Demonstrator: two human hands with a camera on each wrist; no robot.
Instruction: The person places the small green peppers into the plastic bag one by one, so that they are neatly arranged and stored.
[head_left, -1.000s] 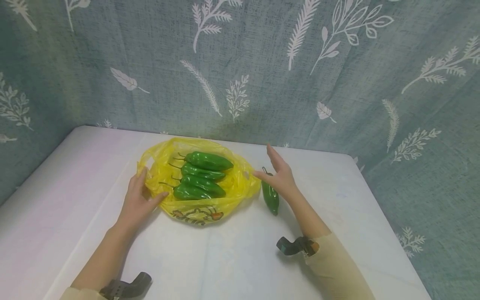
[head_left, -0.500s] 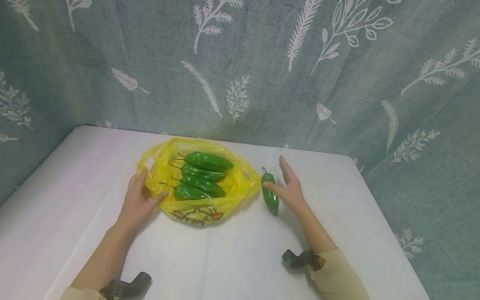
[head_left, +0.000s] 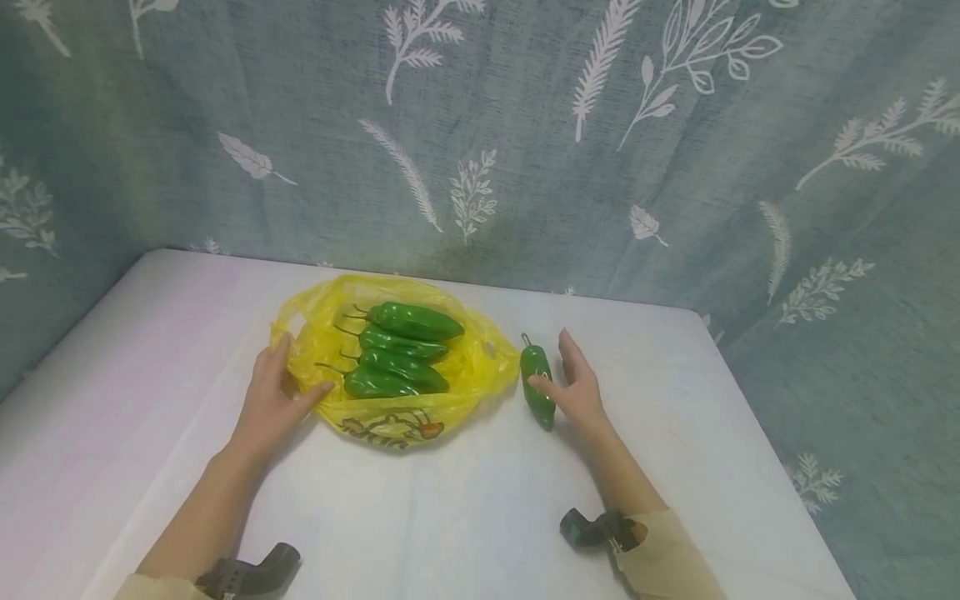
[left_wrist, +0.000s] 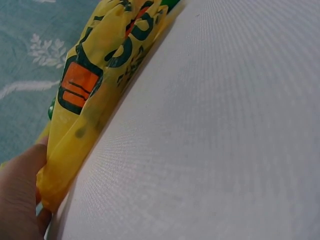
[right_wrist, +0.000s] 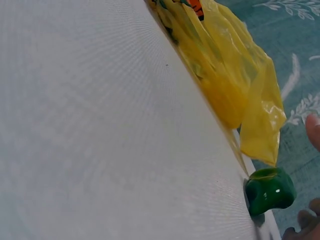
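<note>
A yellow plastic bag lies spread with its mouth up, and several green peppers sit side by side in it, stems to the left. My left hand grips the bag's left edge between thumb and fingers; in the left wrist view the thumb lies against the yellow plastic. One loose green pepper rests on the table just right of the bag, stem away from me. Over its right side my right hand spreads thumb and fingers. The right wrist view shows a gap between pepper and fingers.
A white-covered table carries everything. Behind it and along both sides hangs a green-grey curtain with white leaf prints. Dark wrist cameras are strapped to both forearms.
My right hand has drawn away from the bag's right edge, moving right and toward me to the loose pepper. The left hand and the bag have stayed put.
</note>
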